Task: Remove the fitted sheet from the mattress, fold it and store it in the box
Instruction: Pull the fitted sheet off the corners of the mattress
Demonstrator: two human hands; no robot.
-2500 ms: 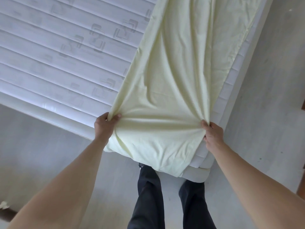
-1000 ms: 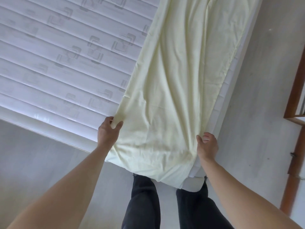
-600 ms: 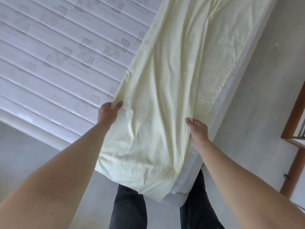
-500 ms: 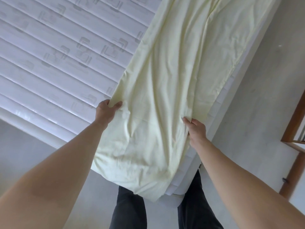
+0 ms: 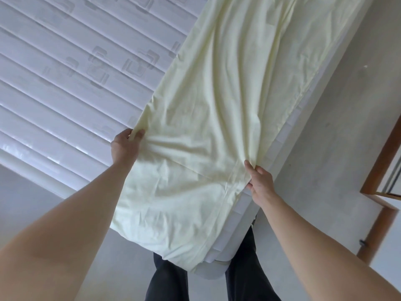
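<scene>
A pale yellow fitted sheet point(image 5: 219, 109) lies as a long folded strip along the right side of a white ribbed mattress point(image 5: 71, 79). Its near end drapes over the mattress corner in front of my legs. My left hand point(image 5: 124, 147) pinches the strip's left edge on top of the mattress. My right hand point(image 5: 259, 181) grips the strip's right edge at the mattress side. Both arms are stretched forward. The box is not in view.
Grey floor point(image 5: 338, 131) runs along the right of the mattress and to the lower left. A brown wooden frame point(image 5: 382, 170) stands at the right edge. My dark trouser legs point(image 5: 245, 276) are pressed against the mattress corner.
Both hands have kept their grip on the sheet's edges and slid forward along it. More of the sheet's near end now hangs over the mattress corner, with fresh creases between my hands.
</scene>
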